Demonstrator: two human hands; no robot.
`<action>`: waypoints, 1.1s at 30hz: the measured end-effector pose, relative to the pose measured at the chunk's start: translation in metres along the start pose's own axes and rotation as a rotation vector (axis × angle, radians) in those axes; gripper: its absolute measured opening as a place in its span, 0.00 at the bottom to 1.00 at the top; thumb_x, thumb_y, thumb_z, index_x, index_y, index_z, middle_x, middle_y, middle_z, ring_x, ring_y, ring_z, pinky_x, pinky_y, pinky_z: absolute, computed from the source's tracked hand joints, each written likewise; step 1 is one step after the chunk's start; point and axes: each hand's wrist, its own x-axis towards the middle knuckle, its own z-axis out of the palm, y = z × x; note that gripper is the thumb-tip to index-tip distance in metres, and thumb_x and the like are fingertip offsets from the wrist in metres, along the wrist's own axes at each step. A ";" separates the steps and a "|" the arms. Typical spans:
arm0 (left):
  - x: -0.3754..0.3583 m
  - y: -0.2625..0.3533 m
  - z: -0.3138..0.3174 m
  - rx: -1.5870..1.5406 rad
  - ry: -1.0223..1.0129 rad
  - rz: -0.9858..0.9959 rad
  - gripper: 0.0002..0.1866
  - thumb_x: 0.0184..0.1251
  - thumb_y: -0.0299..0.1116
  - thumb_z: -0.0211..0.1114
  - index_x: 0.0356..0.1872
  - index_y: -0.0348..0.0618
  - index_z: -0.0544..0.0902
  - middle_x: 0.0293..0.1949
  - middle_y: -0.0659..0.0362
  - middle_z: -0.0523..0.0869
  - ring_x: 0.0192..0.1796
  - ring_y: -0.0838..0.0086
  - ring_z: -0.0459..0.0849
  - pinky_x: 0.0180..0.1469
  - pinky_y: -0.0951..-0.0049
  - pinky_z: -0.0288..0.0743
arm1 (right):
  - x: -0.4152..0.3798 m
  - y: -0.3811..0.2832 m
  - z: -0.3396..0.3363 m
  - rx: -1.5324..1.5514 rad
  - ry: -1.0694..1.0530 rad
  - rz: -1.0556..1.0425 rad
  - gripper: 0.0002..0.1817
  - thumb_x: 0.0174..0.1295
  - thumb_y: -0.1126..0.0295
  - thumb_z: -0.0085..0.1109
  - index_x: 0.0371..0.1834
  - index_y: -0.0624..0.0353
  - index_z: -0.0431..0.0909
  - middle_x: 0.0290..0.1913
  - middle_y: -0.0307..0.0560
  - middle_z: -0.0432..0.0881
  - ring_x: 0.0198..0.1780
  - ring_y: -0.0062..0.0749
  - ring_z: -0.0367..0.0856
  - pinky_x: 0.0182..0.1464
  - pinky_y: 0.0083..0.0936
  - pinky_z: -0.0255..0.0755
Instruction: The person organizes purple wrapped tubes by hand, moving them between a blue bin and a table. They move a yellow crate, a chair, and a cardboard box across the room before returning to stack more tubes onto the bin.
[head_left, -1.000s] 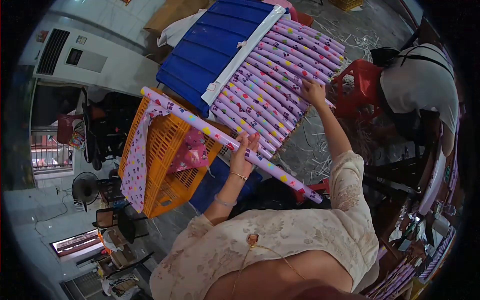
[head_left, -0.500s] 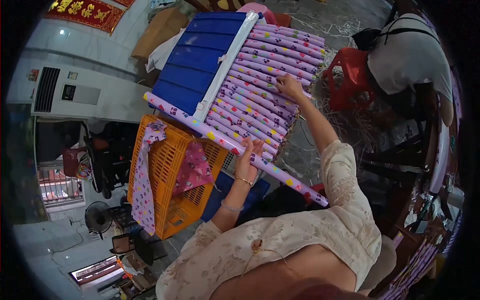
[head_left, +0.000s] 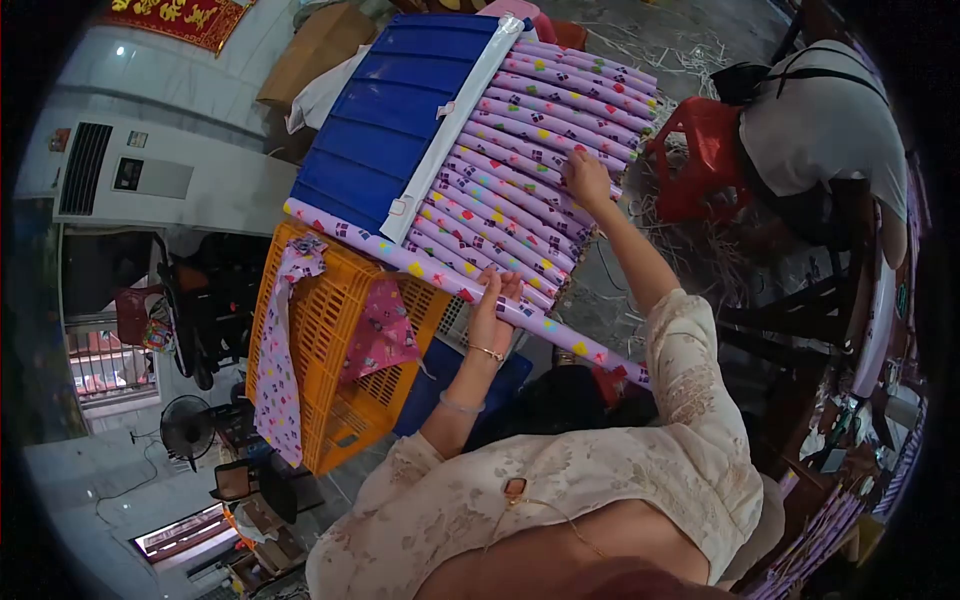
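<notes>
A long purple roll [head_left: 400, 258] with a colourful printed pattern slants in front of the blue lid. My left hand [head_left: 494, 308] is closed around its lower half, palm up. Several matching purple rolls [head_left: 545, 125] lie side by side, reaching out from the white strip [head_left: 465, 110] along the blue plastic lid [head_left: 385, 100]. My right hand [head_left: 592, 182] rests on the middle of this row near its right ends, fingers curled together. Whatever is in those fingers is hidden. The far end of the held roll passes in front of my right sleeve.
An orange crate [head_left: 320, 350] stands below the lid, with purple patterned material [head_left: 280, 350] over its side and pink patterned material [head_left: 383, 330] inside. A red stool [head_left: 690, 160] is at the right, beside a person in a grey shirt [head_left: 815, 115]. Shredded strips litter the floor.
My right hand has shifted slightly right and down along the row of rolls. The roll in my left hand sits a little higher at its lower end. The camera view has tilted slightly.
</notes>
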 end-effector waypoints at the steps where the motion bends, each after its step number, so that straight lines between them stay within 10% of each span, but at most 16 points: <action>1: 0.001 -0.002 0.005 0.000 -0.029 0.001 0.12 0.58 0.37 0.61 0.40 0.47 0.72 0.36 0.61 0.75 0.48 0.69 0.75 0.57 0.67 0.66 | -0.003 -0.006 -0.014 -0.021 0.023 0.012 0.20 0.51 0.62 0.55 0.47 0.58 0.71 0.44 0.51 0.75 0.42 0.48 0.76 0.44 0.40 0.70; 3: 0.011 -0.011 0.009 -0.082 -0.031 -0.058 0.14 0.59 0.35 0.61 0.43 0.46 0.70 0.36 0.58 0.76 0.47 0.68 0.76 0.55 0.65 0.67 | -0.025 -0.020 -0.064 0.132 -0.083 0.040 0.26 0.55 0.56 0.53 0.55 0.57 0.66 0.50 0.52 0.72 0.49 0.44 0.73 0.49 0.35 0.68; 5: 0.022 -0.020 0.020 -0.081 -0.079 -0.055 0.13 0.58 0.35 0.62 0.41 0.45 0.71 0.35 0.58 0.76 0.46 0.69 0.76 0.54 0.67 0.69 | -0.055 -0.022 -0.133 0.881 -0.751 0.224 0.34 0.56 0.52 0.54 0.61 0.58 0.58 0.50 0.55 0.71 0.52 0.37 0.71 0.50 0.31 0.66; 8: 0.049 -0.029 0.052 -0.126 -0.194 -0.017 0.13 0.56 0.34 0.63 0.39 0.44 0.72 0.33 0.59 0.76 0.42 0.72 0.77 0.51 0.73 0.70 | -0.103 -0.048 -0.247 0.567 -0.956 -0.018 0.33 0.56 0.57 0.56 0.63 0.51 0.56 0.53 0.56 0.71 0.50 0.41 0.73 0.49 0.32 0.67; 16: 0.111 -0.102 0.117 0.434 -0.612 -0.347 0.24 0.58 0.34 0.62 0.55 0.43 0.65 0.40 0.59 0.78 0.46 0.74 0.76 0.48 0.75 0.69 | -0.153 0.031 -0.281 0.077 -0.304 0.285 0.25 0.50 0.73 0.56 0.54 0.49 0.66 0.37 0.50 0.72 0.35 0.43 0.74 0.37 0.31 0.69; 33: -0.003 0.006 -0.095 0.588 -0.011 -0.303 0.19 0.64 0.39 0.54 0.52 0.40 0.70 0.45 0.57 0.77 0.47 0.73 0.77 0.49 0.75 0.70 | 0.026 0.136 -0.139 -0.240 -0.222 -0.012 0.25 0.52 0.65 0.54 0.57 0.41 0.66 0.40 0.45 0.73 0.43 0.43 0.73 0.40 0.35 0.68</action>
